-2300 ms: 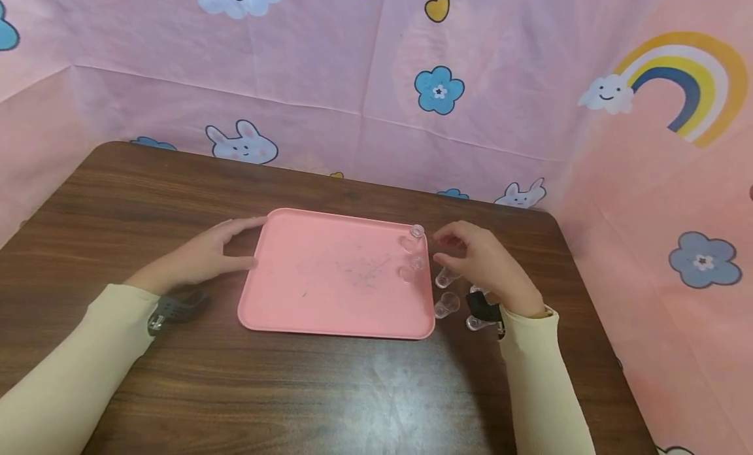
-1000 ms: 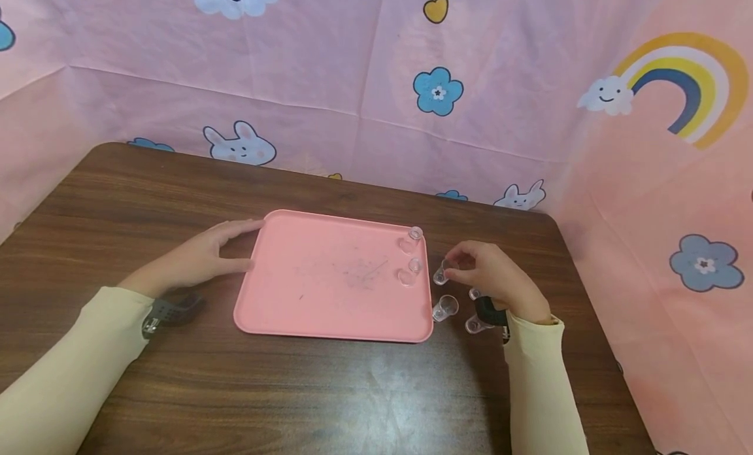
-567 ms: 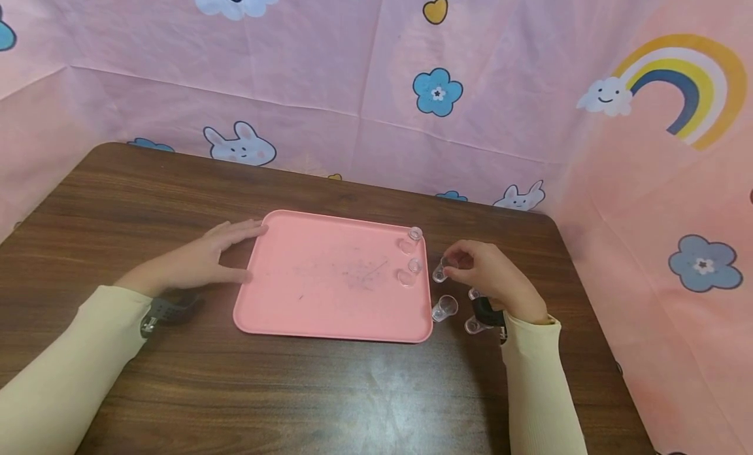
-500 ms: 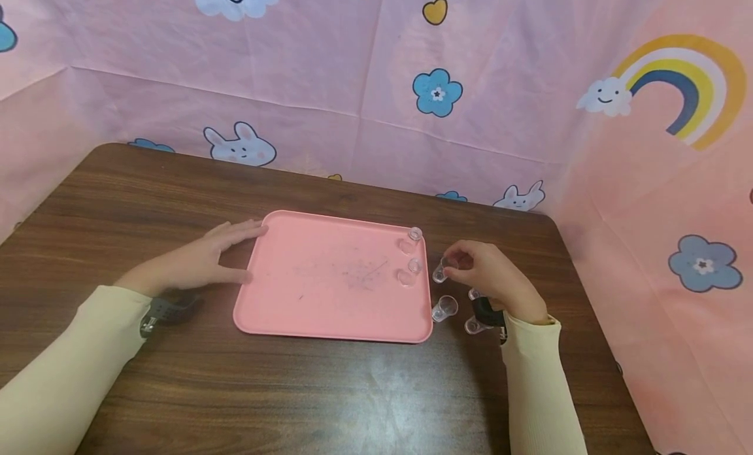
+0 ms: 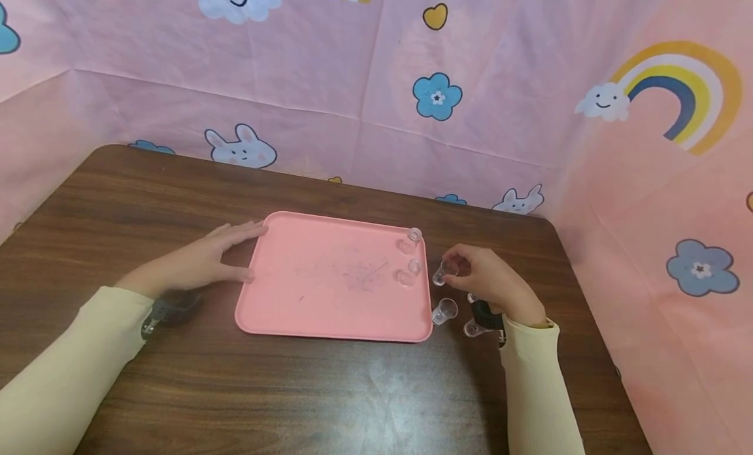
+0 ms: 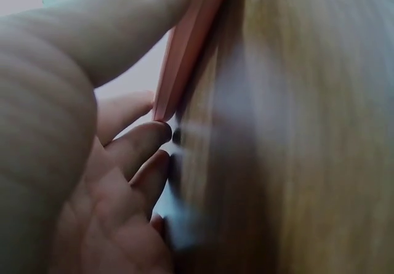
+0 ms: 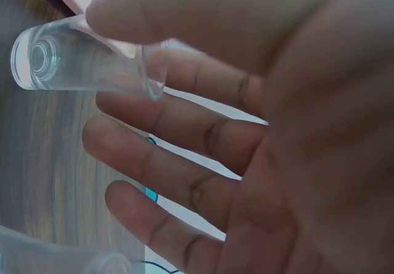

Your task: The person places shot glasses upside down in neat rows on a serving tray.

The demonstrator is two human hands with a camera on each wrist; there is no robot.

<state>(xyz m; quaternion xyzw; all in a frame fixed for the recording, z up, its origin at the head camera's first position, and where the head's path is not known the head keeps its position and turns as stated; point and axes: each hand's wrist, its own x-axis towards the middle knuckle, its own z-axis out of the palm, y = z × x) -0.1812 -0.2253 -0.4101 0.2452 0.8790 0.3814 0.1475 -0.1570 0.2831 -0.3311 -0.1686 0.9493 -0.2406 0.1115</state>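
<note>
My left hand [image 5: 200,259] rests against the left edge of a pink tray [image 5: 329,318], thumb and fingers straight and spread along its rim. To the right of the tray, my right hand [image 5: 491,282] pinches a small clear shot glass [image 7: 86,55] near its rim, between thumb and forefinger. That glass points base down; whether it touches the table I cannot tell. Two more glasses, a far one [image 5: 406,248] and a nearer one [image 5: 406,278], stand on the tray near its right edge, seemingly mouth down.
Another clear glass [image 5: 445,310] stands upright by the tray's near right corner. Further glasses, one [image 5: 472,328] partly covered by the dark wrist strap [image 5: 487,316], stand under my right wrist. Cartoon-printed pink cloth [image 5: 329,82] hangs behind the brown table [image 5: 282,389].
My right hand has come down from beside the tray's far right corner to the glass and now pinches it. My left hand has stayed at the tray's left edge.
</note>
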